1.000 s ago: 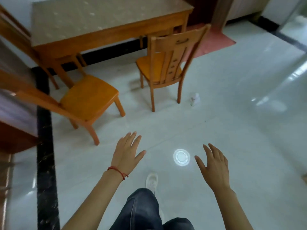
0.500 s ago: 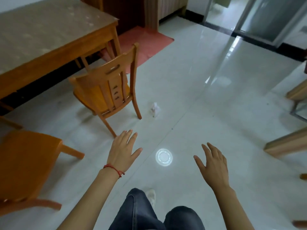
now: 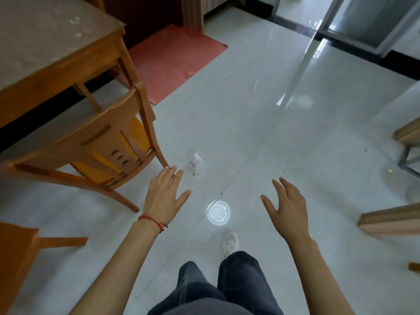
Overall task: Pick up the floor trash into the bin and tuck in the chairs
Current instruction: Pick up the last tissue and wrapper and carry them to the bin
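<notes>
On the floor, crumpled paper (image 3: 197,163) lies just beyond the left hand (image 3: 164,197); both hands empty, fingers spread.

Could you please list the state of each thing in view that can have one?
Left hand: open, empty, fingers spread.
Right hand: open, empty.
Crumpled paper: lying on the floor, not picked up.
Near chair: upright, pulled out from the table, not tucked in.
Red mat: flat on the floor.
</notes>
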